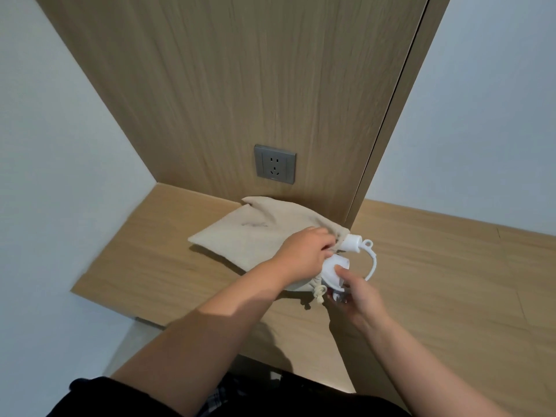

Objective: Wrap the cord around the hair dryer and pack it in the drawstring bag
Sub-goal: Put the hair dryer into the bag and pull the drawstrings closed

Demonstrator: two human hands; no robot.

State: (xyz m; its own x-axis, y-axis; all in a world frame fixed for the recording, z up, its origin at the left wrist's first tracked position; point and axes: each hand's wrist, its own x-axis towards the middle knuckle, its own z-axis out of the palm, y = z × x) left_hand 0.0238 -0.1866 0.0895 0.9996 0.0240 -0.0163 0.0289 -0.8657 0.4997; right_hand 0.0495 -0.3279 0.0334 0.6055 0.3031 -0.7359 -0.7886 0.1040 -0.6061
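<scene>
1. Nearest, dark clothing (90, 395) fills the bottom edge, and both bare forearms reach forward over the wooden desk (436, 281)
2. The right hand (358, 293) grips the white hair dryer (332, 267), thumb pressed on its body and fingers curled underneath
3. Just beyond, the left hand (307, 251) pinches the bunched fabric at the mouth of the beige drawstring bag (240, 239)
4. The hair dryer sits at the bag's mouth between both hands; how far it is inside cannot be told
5. A loop of white cord (374, 263) arcs to the right, outside the bag
6. The knotted drawstring (320, 293) hangs below the mouth
7. The rest of the bag lies flat on the desk, its far corner near the wood panel (240, 70)
8. A grey wall socket (274, 164) sits on the panel above the bag
</scene>
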